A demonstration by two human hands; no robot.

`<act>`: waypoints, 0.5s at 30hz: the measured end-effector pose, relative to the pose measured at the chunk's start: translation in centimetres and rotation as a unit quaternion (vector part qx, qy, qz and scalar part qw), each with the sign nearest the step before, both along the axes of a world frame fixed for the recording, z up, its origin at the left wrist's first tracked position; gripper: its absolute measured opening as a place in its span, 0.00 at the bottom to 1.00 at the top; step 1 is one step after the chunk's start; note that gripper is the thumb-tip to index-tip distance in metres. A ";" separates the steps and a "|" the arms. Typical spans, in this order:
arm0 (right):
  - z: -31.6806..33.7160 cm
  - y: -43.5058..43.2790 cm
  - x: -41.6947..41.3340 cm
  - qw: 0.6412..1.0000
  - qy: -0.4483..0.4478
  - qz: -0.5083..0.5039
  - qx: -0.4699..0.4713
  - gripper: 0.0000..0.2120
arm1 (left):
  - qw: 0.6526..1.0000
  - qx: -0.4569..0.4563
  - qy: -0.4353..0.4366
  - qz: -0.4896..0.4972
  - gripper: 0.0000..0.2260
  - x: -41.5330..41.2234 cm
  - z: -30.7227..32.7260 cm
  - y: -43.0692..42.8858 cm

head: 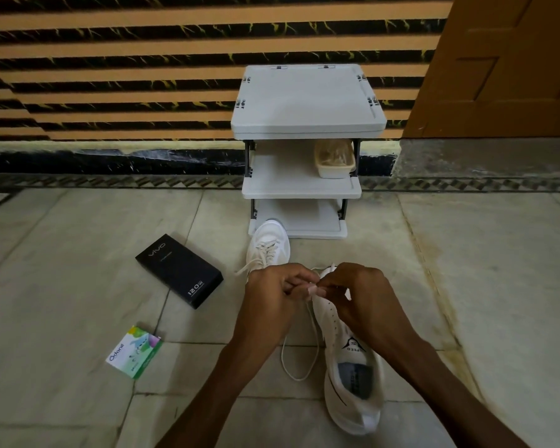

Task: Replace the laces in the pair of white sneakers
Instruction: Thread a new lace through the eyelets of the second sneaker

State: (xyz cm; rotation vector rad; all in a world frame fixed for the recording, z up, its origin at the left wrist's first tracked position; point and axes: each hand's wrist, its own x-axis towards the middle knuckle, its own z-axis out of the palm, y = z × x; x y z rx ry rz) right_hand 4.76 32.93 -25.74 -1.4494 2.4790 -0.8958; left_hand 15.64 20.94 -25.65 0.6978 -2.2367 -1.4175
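Threading a white lace (298, 379) through the near sneaker (349, 412), I work at centre frame with fingertips meeting over the front eyelets. My left hand (272, 292) pinches the lace between curled fingers and thumb. My right hand (353, 295) is curled tight against it and seems to nip the same lace where it meets the upper, though my knuckles hide the exact eyelet.

The shoe lies at lower centre right on the tiled floor (78, 286), heel toward me. A slack loop of lace trails on the tile to its left. The second sneaker (268, 245) sits just above my hands, laced, at the foot of a white shelf rack (307, 98).

Doing this step well looks to be a matter of small things:
- keep the tip stiff and pinched close to its end
- hold the eyelet edge steady so the upper does not fold
- draw the slack through flat, without a twist
- match both ends in length before crossing to the next row

The loose loop could snag under the sole if pulled carelessly.

A black Vivo box (179, 270) and an Odonil packet (134, 352) lie at left, well apart from the work.
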 end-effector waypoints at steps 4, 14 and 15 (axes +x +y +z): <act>0.2 -0.6 0.2 1.000 0.000 0.007 0.024 0.08 | 0.999 -0.001 0.024 0.020 0.03 0.4 -0.1 -0.1; -0.4 -1.8 0.2 0.960 -0.275 0.046 -0.002 0.15 | 0.994 -0.058 0.078 0.057 0.08 0.5 0.5 -0.1; -0.4 -1.8 0.3 0.957 -0.285 0.048 0.000 0.16 | 0.992 -0.083 0.075 0.052 0.08 0.5 0.6 -0.1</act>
